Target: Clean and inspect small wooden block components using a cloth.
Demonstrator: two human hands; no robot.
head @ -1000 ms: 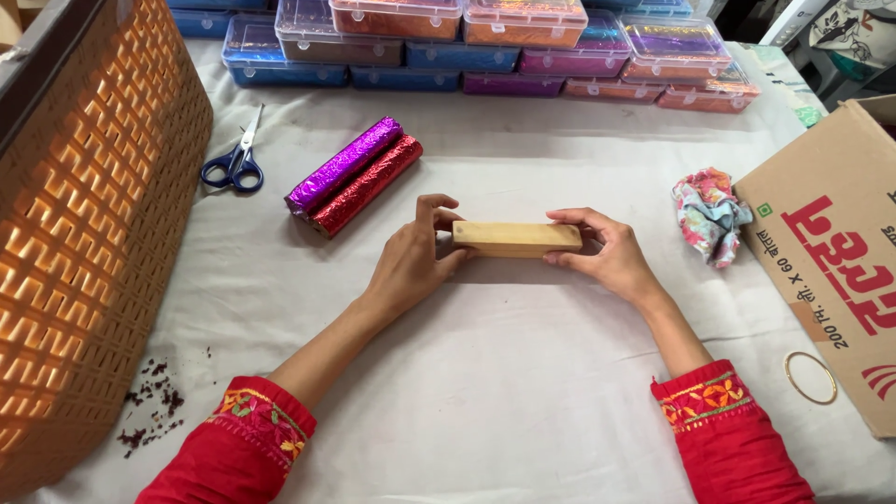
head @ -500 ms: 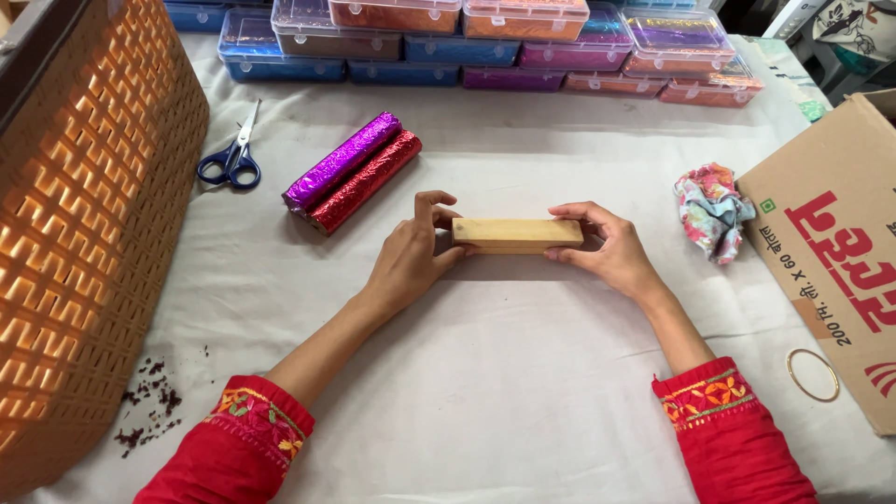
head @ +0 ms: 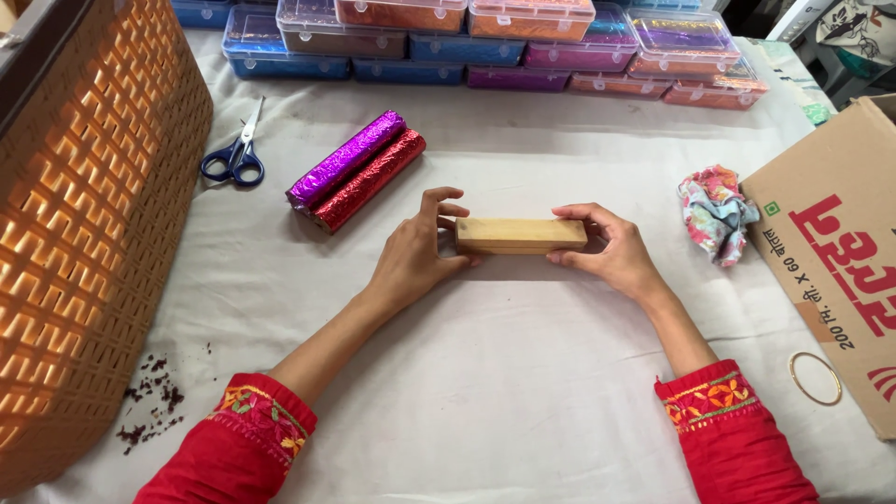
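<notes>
Wooden block (head: 521,235): a plain, pale tan bar, long and narrow, with smooth faces and square ends, lying level near the middle of the white-clothed counter (head: 485,373). The left hand (head: 411,257) has its grip clamped on the block's 9 o'clock end, the right hand (head: 611,252) on its 3 o'clock end; whether the block rests on the cloth or sits slightly raised is hard to tell. At 10 o'clock lie a purple foil roll (head: 347,159) and a red foil roll (head: 370,179), touching side by side. At 3 o'clock sits a crumpled floral cloth (head: 714,213).
</notes>
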